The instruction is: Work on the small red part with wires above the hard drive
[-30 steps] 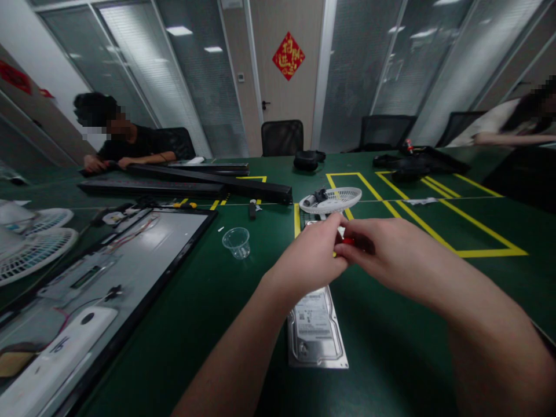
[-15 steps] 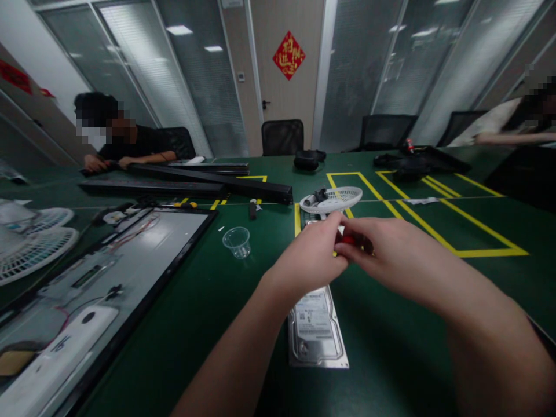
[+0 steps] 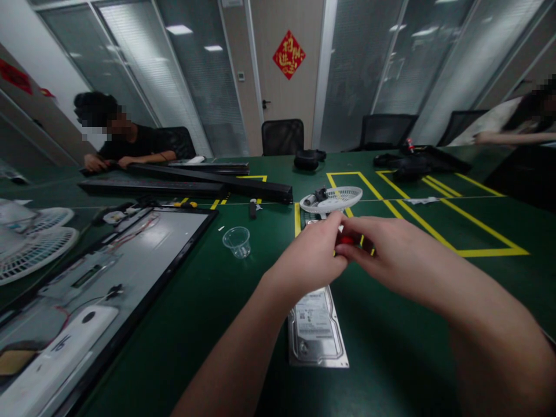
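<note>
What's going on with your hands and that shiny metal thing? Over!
Right hand pinching red piece. Left hand alongside; its grip hidden. Hard drive flat on green table, partly hidden by that hand. Clear cup apart, to the left.

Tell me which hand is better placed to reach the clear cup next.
Likely the left hand: it's nearer the clear cup; the right hand, fingers around a red object, is farther.
</note>
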Available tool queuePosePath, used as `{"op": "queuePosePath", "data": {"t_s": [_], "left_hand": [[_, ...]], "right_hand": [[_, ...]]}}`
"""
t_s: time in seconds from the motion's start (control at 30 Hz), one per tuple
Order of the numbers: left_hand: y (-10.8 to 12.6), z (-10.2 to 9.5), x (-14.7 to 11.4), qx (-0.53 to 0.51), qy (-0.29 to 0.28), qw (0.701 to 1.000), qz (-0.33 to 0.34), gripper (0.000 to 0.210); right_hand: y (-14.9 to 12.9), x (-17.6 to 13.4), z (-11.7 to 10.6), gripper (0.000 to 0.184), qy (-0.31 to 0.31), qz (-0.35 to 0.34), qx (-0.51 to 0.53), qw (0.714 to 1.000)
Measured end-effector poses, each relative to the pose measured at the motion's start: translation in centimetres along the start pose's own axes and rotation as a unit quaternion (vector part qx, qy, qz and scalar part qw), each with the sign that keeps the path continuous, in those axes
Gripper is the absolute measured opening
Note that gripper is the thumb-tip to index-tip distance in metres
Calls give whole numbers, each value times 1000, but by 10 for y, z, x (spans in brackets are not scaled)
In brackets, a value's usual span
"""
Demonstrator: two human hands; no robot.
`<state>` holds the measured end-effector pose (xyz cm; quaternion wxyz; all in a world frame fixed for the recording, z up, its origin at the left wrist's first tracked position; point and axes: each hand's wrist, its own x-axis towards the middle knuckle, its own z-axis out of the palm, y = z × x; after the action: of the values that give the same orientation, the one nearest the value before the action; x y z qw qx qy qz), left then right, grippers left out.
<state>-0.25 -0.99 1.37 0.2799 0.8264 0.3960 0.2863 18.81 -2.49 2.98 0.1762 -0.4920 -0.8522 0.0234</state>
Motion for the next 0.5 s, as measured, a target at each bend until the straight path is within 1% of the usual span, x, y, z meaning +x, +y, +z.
{"op": "queuePosePath", "data": {"t_s": [0.03,0.13,0.2,0.3,0.37,0.43,0.5], "left_hand": [[0,0,0,-4,0,1000,1,28],[-2,0,0,-25,0,1000,9,33],[-2,1,1,-31,0,999,13,32],[-2,2,2,-18,2,1000,6,25],[-1,1,1,-10,-1,1000,-2,24],[0,0,1,-10,-7,1000,-7,25],[0,-1,0,-15,-11,1000,-7,26]], "right_hand": [[0,0,0,18,5,-18,10,1000],[2,0,-1,31,7,-62,33,998],[3,1,0,31,2,-53,23,998],[4,2,2,20,-12,4,-5,1000],[3,1,2,22,-20,32,-20,999],[3,0,1,20,-18,28,-19,999],[3,0,-1,16,-4,-10,6,1000]]}}
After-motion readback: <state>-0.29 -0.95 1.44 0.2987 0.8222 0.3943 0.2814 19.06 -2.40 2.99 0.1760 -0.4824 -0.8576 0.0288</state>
